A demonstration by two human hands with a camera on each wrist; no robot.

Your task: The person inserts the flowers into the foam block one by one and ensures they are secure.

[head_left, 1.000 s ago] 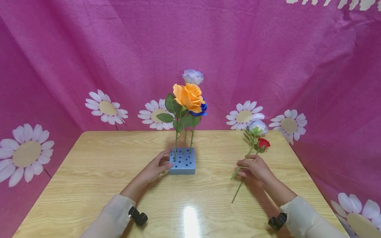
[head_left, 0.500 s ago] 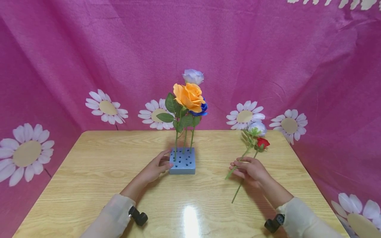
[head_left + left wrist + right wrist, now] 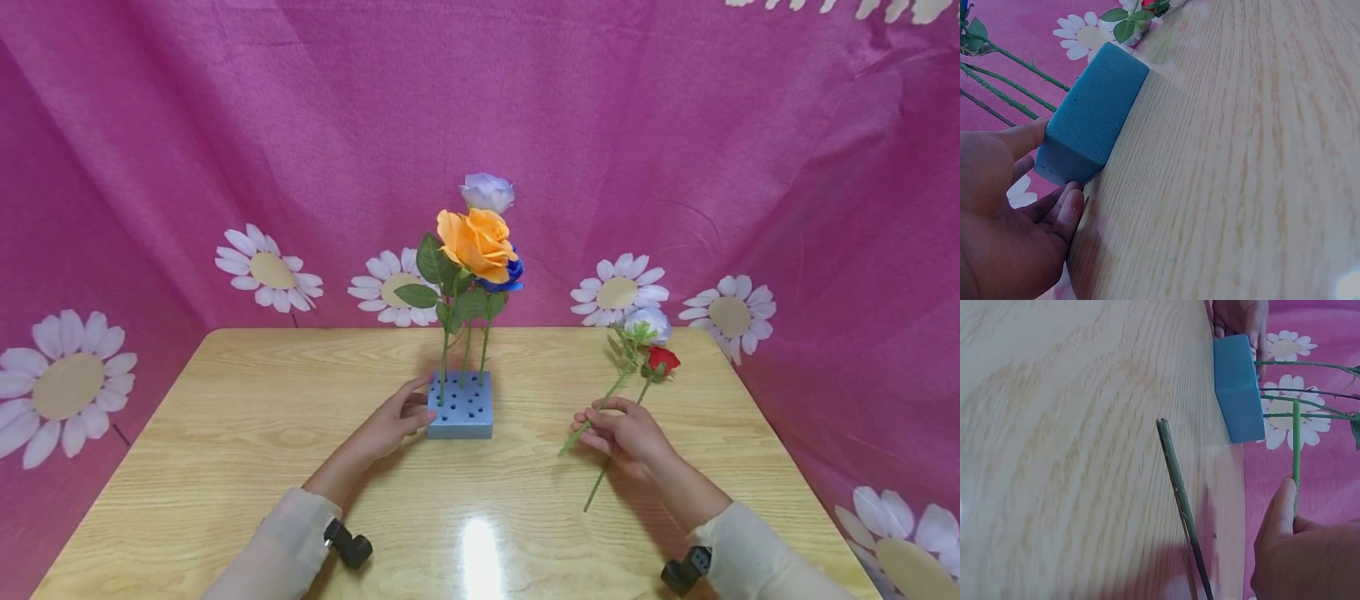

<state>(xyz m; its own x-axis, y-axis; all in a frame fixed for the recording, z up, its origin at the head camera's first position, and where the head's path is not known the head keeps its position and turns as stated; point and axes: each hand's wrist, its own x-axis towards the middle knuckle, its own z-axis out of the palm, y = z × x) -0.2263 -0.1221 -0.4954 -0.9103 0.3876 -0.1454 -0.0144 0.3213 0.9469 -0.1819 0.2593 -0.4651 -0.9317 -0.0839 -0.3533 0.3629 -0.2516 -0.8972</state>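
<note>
A blue foam block [image 3: 460,417] with rows of holes stands mid-table. Stuck upright in it are an orange rose [image 3: 477,247], a blue rose [image 3: 513,273] and a pale lavender flower [image 3: 487,193]. My left hand [image 3: 392,425] holds the block by its left side, thumb at the top edge and fingers lower on the side. On the right, my right hand [image 3: 628,435] pinches the light green stem [image 3: 1296,440] of a pale white-lavender flower [image 3: 649,325], its cut end pointing toward the block. A red rose [image 3: 662,362] lies on the table, its dark stem [image 3: 1185,509] passing below that hand.
The wooden table [image 3: 247,400] has a far edge against a magenta curtain [image 3: 337,125] printed with large white daisies. A bright light reflection [image 3: 482,558] shows near the front. Each wrist carries a small black camera [image 3: 348,546].
My right hand has shifted left, bringing the lower end of the pale flower's stem farther left and off the red rose's stem. The left hand and block have stayed put.
</note>
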